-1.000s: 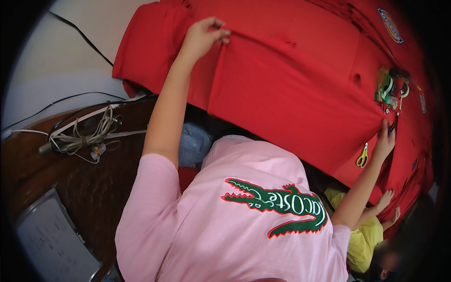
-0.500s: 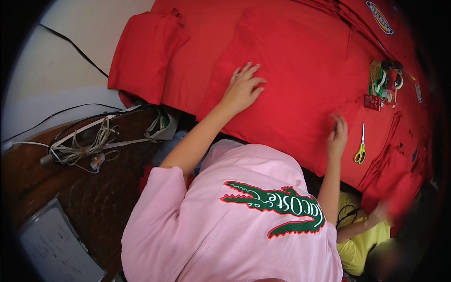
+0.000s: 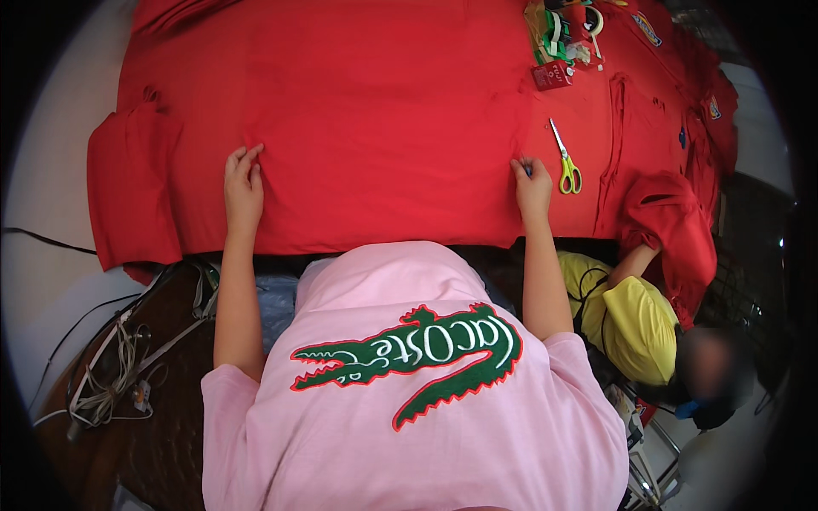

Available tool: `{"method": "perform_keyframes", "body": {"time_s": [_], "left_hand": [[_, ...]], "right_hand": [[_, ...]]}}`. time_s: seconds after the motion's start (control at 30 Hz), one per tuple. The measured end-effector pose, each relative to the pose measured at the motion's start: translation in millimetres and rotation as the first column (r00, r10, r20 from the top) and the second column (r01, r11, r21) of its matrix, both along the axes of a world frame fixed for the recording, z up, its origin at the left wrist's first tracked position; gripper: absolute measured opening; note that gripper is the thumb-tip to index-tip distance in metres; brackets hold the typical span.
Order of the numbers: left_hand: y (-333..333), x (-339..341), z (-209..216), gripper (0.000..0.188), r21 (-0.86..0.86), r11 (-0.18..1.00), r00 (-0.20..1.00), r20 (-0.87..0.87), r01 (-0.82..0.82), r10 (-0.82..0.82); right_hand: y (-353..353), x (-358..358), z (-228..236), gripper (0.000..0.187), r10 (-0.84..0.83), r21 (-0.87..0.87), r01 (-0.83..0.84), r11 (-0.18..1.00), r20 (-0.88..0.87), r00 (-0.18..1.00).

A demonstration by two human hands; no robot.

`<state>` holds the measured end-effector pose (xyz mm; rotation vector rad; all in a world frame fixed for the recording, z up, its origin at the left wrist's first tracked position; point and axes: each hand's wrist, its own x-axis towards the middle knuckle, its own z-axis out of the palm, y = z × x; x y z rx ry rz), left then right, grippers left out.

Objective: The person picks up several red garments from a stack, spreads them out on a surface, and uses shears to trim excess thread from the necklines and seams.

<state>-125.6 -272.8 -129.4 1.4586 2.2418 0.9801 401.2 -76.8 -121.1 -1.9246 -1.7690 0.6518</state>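
A wide red garment [image 3: 388, 128] lies spread flat on the red-covered table in front of me. At its left edge my left hand [image 3: 244, 189] is closed, thumb and fingertips pinching a small raised bit of the cloth. Opposite it, at the right edge, my right hand [image 3: 533, 187] is closed too, its fingertips on the cloth. A small dark blue thing shows among the right fingers, too small to name. Scissors [image 3: 569, 170] with yellow-green handles lie just right of that hand, blades pointing away from me.
Folded red cloth [image 3: 132, 192] hangs over the table's left end. Tape rolls [image 3: 594, 21] and a small red box [image 3: 552, 75] stand at the far right. Near the right corner a person in yellow [image 3: 635, 324] handles red cloth. Coiled cables [image 3: 111, 366] lie at the lower left.
My left hand has gone from resting spread on the cloth to pinching its left edge. My right hand has come to the right edge. The view has turned and shifted, squaring to the table.
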Motion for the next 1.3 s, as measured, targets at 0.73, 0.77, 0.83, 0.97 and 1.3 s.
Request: {"method": "perform_keyframes", "body": {"time_s": [0.73, 0.77, 0.83, 0.97, 1.3], "left_hand": [[-25, -16, -6, 0.052, -0.02, 0.998, 0.923, -0.381, -0.054, 0.042], [-37, -26, -7, 0.05, -0.008, 0.994, 0.906, -0.41, -0.113, 0.1], [-50, -41, -13, 0.049, 0.048, 0.991, 0.919, -0.37, -0.128, 0.137], [-40, -45, 3, 0.049, 0.071, 0.993, 0.938, -0.328, -0.091, 0.109], [-24, -54, 18, 0.016, 0.094, 0.994, 0.995, -0.074, -0.063, 0.07]], "right_hand": [[-22, 26, 17, 0.03, 0.184, 0.229, -0.188, 0.955, 0.04, 0.982], [-29, 33, 15, 0.033, 0.21, 0.243, -0.219, 0.945, 0.062, 0.976], [-37, 46, 17, 0.042, 0.253, 0.228, -0.264, 0.937, 0.075, 0.965], [-34, 45, 16, 0.036, 0.286, 0.196, -0.29, 0.937, 0.047, 0.957], [5, 65, 34, 0.035, -0.076, -0.163, -0.061, 0.985, -0.72, 0.689]]}}
